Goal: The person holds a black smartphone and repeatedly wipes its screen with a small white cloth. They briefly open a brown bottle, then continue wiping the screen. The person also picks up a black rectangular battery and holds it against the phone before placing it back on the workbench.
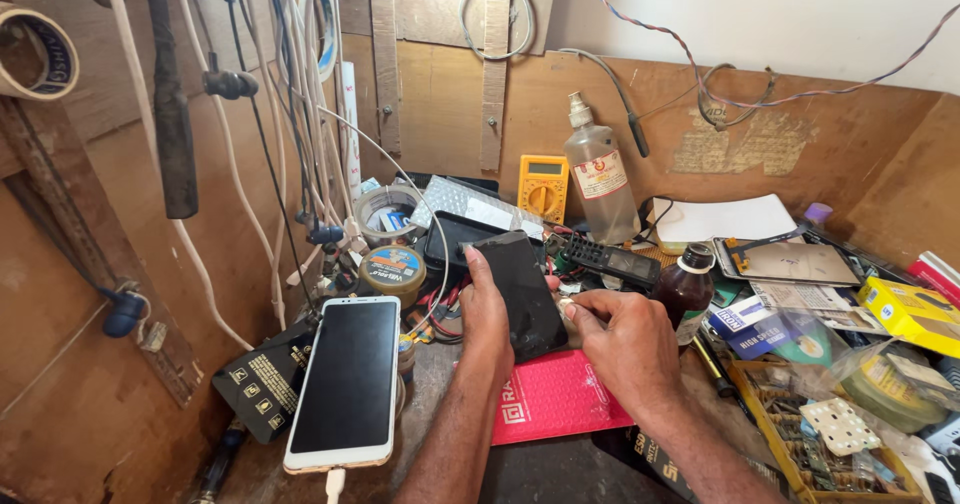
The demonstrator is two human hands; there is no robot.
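On a crowded workbench, both hands hold a dark phone panel above a pink mat.

The left hand is wrapped around the left edge of the black phone panel, fingers closed along its side, while the right hand pinches the panel's right edge with thumb and fingertips; whether a nail or a thin tool sits in the seam I cannot quite make out from here. The panel is tilted up over the pink mat, just right of a white phone lying plugged in. A brown bottle stands close to the right wrist. Working that edge well would seem to call for a steady left-hand grip and gentle, even pressure, elbow kept clear of the bottle.
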